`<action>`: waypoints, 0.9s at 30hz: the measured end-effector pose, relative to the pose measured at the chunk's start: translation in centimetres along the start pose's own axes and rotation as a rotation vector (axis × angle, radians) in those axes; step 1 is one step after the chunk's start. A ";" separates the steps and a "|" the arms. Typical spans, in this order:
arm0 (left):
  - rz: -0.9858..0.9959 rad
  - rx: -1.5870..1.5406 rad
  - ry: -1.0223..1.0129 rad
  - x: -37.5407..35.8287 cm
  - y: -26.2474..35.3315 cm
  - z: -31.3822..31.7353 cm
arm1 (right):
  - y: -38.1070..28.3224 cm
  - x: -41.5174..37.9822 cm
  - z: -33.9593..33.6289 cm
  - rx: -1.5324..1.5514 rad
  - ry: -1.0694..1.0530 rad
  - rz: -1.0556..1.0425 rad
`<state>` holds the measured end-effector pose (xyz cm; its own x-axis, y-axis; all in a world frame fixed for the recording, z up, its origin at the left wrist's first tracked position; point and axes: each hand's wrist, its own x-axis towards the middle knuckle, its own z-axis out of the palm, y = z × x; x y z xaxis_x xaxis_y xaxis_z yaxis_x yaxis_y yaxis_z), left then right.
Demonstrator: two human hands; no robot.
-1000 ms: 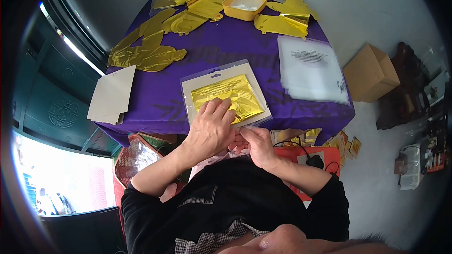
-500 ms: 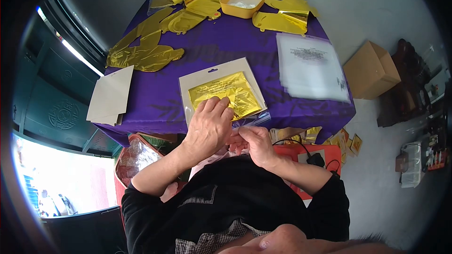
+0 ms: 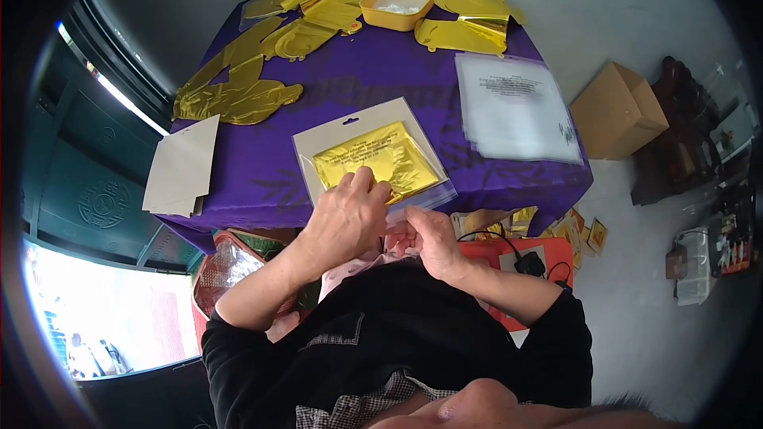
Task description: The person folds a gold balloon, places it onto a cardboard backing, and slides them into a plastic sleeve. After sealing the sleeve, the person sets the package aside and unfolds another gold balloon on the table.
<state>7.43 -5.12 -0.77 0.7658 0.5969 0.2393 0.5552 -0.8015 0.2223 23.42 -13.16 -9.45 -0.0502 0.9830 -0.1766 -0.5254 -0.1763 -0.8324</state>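
A clear plastic bag (image 3: 447, 193) lies at the table's near edge. Inside it are a pale backing card (image 3: 385, 111) with a hang hole and a folded gold foil sheet (image 3: 381, 155); dark printing shows over the foil. My left hand (image 3: 347, 214) is closed, its fingers curled at the bag's near edge and covering the lower left part. Close beside it, my right hand (image 3: 435, 242) pinches the bag's near edge between thumb and fingers. The exact grip of the fingertips is partly hidden.
Pale cards (image 3: 181, 167) lie at the left edge of the purple tablecloth (image 3: 366, 71). Printed clear bags (image 3: 517, 111) are stacked on the right. Farther back are gold foil shapes (image 3: 238, 95) and a yellow tub (image 3: 397, 6). A cardboard box (image 3: 620, 111) stands right of the table.
My left hand has drawn slightly back toward my body along the bag's near edge, uncovering more foil. The right hand keeps its pinch. The whole view has shifted slightly.
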 end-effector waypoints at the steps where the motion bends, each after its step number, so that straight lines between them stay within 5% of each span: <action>1: 0.006 -0.053 -0.024 0.1 -0.4 -0.2 | 0.1 0.1 0.2 -0.003 0.000 0.001; 5: 0.125 -0.434 -0.072 0.6 -4.0 -0.7 | 0.1 0.8 1.7 0.087 -0.008 0.123; 15: -0.106 -1.052 -0.261 -0.4 -7.0 -1.8 | -0.1 1.9 3.1 0.031 0.074 0.134; 18: 0.090 -0.676 -0.004 -1.7 -6.3 -1.9 | 0.0 2.0 3.1 0.020 0.087 0.097; 27: 0.024 -0.194 0.155 -5.4 -4.1 -1.2 | 0.1 1.8 3.9 0.046 0.122 0.067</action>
<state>0.63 -5.01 -1.81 0.7107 0.5886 0.3853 0.4537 -0.8020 0.3885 19.92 -11.24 -7.80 0.0161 0.9552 -0.2955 -0.5626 -0.2357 -0.7924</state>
